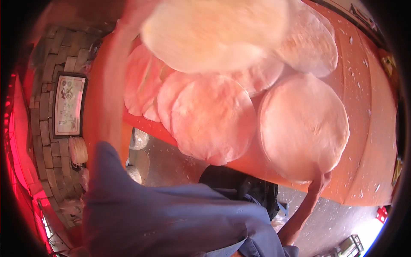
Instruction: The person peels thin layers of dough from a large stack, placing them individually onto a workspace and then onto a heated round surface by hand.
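Overhead and close to the camera, a large round flatbread looks blurred. My left arm reaches up past its left side, with the hand out of view. My right hand touches the lower edge of a pale round flatbread at the right; its fingers are blurred, so their grip is unclear. Another flatbread lies left of that one, overlapping a further round. More flatbreads lie overlapped at the left, and others at the upper right.
The flatbreads lie on an orange-covered table strewn with pale scraps. A black item is below its near edge. Against the brick wall at the left stands a framed panel bearing writing. Plastic-wrapped bundles are on the floor.
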`<state>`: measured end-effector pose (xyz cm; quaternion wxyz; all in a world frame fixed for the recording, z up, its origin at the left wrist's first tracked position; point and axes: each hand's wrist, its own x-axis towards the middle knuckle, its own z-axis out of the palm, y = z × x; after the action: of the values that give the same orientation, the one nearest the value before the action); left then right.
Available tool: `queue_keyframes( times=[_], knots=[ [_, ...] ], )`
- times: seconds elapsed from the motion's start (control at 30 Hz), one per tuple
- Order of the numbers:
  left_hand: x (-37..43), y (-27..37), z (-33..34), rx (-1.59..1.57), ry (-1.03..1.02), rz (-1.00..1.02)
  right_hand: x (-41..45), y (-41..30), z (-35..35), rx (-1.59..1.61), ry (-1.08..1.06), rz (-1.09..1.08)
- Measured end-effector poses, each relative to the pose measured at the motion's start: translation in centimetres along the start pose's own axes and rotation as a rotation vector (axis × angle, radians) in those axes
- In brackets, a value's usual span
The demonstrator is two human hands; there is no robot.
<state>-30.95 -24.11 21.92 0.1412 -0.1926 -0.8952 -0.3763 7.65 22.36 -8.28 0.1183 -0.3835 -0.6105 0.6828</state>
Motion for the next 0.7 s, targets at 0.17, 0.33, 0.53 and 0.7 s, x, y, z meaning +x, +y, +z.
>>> queue_keyframes(
  times=[0.17, 0.33, 0.53, 0.7],
  knots=[
    [4.0, -4.9, -10.7, 0.751, 0.233, 0.122, 0.8, 1.1, -0.7, -0.033, -0.004, -0.045],
    [1.8, -16.5, -9.1, 1.231, -0.005, -0.226, 0.9, 0.9, -0.2, -0.064, 0.063, -0.002],
    [-10.5, -20.9, 14.8, -0.671, -0.05, -0.298, 0.9, 1.3, -0.6, -0.059, 0.022, -0.008],
    [-19.4, 1.4, 27.8, -0.564, -0.467, -0.071, -0.9, -2.3, 1.8, 0.068, 0.086, 0.047]
  ],
)
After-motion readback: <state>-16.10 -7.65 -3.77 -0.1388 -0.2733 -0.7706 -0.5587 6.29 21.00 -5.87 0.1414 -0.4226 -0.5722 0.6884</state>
